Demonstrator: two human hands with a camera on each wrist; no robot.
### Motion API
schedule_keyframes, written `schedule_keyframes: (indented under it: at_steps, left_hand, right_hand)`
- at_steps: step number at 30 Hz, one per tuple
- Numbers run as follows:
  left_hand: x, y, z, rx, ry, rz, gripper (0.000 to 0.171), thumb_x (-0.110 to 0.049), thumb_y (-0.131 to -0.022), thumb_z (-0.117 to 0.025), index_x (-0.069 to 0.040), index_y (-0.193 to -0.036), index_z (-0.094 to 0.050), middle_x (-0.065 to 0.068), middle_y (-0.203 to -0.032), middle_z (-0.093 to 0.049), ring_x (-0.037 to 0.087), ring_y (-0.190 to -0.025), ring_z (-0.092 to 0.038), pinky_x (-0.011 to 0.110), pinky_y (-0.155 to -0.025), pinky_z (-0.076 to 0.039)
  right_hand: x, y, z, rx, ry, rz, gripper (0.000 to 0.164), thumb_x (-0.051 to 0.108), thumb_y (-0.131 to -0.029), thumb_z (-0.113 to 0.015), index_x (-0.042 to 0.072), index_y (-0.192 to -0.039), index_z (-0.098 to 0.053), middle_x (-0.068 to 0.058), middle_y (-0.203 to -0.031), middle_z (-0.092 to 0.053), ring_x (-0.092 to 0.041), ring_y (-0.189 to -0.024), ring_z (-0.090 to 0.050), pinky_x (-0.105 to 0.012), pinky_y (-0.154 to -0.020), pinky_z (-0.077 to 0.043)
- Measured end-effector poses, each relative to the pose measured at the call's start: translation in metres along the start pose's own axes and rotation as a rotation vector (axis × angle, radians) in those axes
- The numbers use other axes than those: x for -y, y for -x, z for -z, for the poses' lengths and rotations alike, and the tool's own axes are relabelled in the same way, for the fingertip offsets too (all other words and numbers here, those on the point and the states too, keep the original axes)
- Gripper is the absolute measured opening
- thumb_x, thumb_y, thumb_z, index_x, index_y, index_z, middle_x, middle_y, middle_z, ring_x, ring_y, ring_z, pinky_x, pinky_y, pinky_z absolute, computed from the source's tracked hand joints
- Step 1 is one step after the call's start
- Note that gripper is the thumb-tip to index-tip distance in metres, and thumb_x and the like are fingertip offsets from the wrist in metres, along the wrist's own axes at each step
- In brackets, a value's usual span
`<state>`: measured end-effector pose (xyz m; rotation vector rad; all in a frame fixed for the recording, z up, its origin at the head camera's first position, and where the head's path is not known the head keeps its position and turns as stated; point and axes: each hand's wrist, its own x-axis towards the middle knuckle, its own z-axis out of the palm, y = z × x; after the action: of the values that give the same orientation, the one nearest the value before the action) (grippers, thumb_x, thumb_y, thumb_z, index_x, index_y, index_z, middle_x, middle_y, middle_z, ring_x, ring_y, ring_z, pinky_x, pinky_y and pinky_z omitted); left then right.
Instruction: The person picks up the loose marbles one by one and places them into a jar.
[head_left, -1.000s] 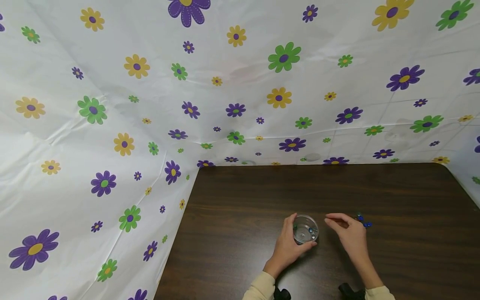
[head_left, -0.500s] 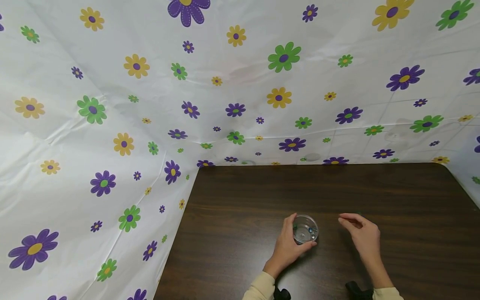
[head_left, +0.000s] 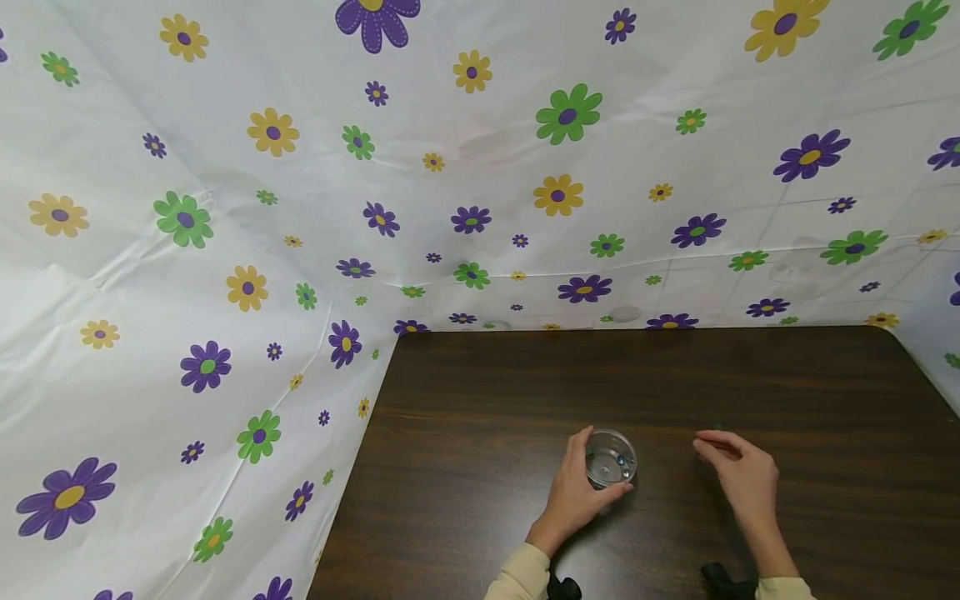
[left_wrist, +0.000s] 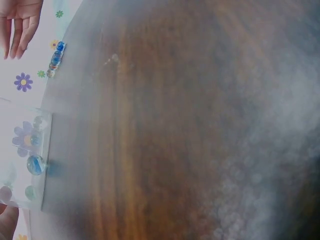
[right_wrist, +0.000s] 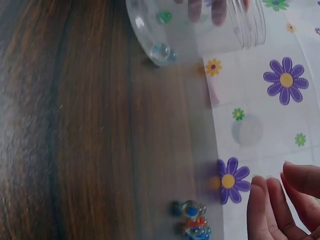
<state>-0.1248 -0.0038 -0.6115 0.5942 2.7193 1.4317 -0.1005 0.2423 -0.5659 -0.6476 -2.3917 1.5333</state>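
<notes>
My left hand [head_left: 577, 492] grips a clear round jar [right_wrist: 187, 42] standing on the table, thumb on the near side and fingers round the far side. A few glass marbles [left_wrist: 35, 164] lie on the jar's bottom, one with a blue swirl. To the right, my right hand [head_left: 746, 483] hovers above the table with fingers loosely bent; its thumb and fingertips look apart in the right wrist view, and nothing shows between them. Below it sits a small cluster of blue, clear and orange-red marbles [right_wrist: 196, 220], mostly hidden by that hand in the head view.
The dark wood-grain table [head_left: 487, 417] meets a white flower-print sheet [head_left: 495, 183] at its back and left edges. A black wrist strap piece [head_left: 564, 588] shows beside the left sleeve, and another [head_left: 723, 582] beside the right.
My right hand has moved right, away from the jar and over the loose marbles, which it now largely covers in the head view. The left hand and jar have stayed put.
</notes>
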Motion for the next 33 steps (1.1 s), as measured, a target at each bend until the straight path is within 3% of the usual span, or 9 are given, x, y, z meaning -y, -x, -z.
schedule_keyframes:
  at_steps: [4, 9, 12, 19, 26, 33]
  left_hand:
    - [0.0, 0.0, 0.0, -0.001, 0.0, -0.004, 0.094, -0.045, -0.086, -0.084, -0.01, -0.158, -0.035, 0.001, -0.149, -0.048, 0.023, -0.127, -0.057, 0.039, -0.1, -0.049]
    - [0.001, 0.001, 0.0, 0.0, 0.004, -0.002, 0.095, -0.046, -0.086, -0.084, -0.01, -0.158, -0.034, 0.0, -0.15, -0.047, 0.023, -0.128, -0.056, 0.04, -0.1, -0.049]
    - [0.001, 0.001, 0.0, 0.0, 0.003, 0.001, 0.095, -0.046, -0.086, -0.084, -0.01, -0.158, -0.034, 0.0, -0.15, -0.047, 0.023, -0.128, -0.056, 0.04, -0.1, -0.049]
    - [0.002, 0.001, -0.001, 0.002, 0.001, 0.003, 0.095, -0.046, -0.085, -0.084, -0.01, -0.158, -0.034, 0.0, -0.15, -0.047, 0.023, -0.127, -0.056, 0.039, -0.1, -0.049]
    - [0.002, 0.001, -0.001, -0.002, -0.005, -0.006, 0.095, -0.046, -0.085, -0.084, -0.01, -0.158, -0.035, 0.0, -0.149, -0.047, 0.023, -0.127, -0.057, 0.039, -0.1, -0.05]
    - [0.002, 0.0, 0.0, -0.006, -0.003, -0.015, 0.095, -0.046, -0.085, -0.084, -0.01, -0.158, -0.035, 0.0, -0.149, -0.047, 0.022, -0.127, -0.056, 0.04, -0.1, -0.049]
  right_hand:
    - [-0.005, -0.001, 0.002, -0.023, 0.051, 0.012, 0.026, 0.019, -0.094, -0.079, -0.002, -0.11, -0.078, 0.014, -0.086, -0.075, 0.018, -0.072, -0.055, -0.013, -0.063, -0.045]
    - [-0.011, -0.001, 0.002, -0.058, 0.136, 0.059, 0.024, 0.015, -0.091, -0.082, -0.004, -0.106, -0.078, -0.01, -0.09, -0.078, 0.019, -0.067, -0.05, -0.016, -0.058, -0.041]
    - [-0.015, -0.001, 0.0, -0.078, 0.173, 0.071, 0.022, 0.012, -0.089, -0.083, -0.004, -0.104, -0.078, -0.016, -0.09, -0.077, 0.016, -0.063, -0.049, -0.019, -0.057, -0.038]
    - [-0.024, -0.003, -0.004, -0.083, 0.196, 0.062, 0.021, 0.008, -0.087, -0.083, -0.005, -0.102, -0.077, -0.017, -0.087, -0.077, 0.016, -0.062, -0.047, -0.021, -0.07, -0.035]
    - [-0.032, -0.005, -0.005, -0.067, 0.199, 0.053, 0.02, 0.007, -0.088, -0.083, -0.006, -0.102, -0.077, -0.016, -0.086, -0.077, 0.016, -0.062, -0.047, -0.019, -0.067, -0.035]
    - [-0.038, -0.008, -0.008, -0.058, 0.199, 0.092, 0.019, 0.005, -0.088, -0.082, -0.007, -0.101, -0.076, -0.017, -0.084, -0.076, 0.017, -0.062, -0.047, -0.034, -0.079, -0.038]
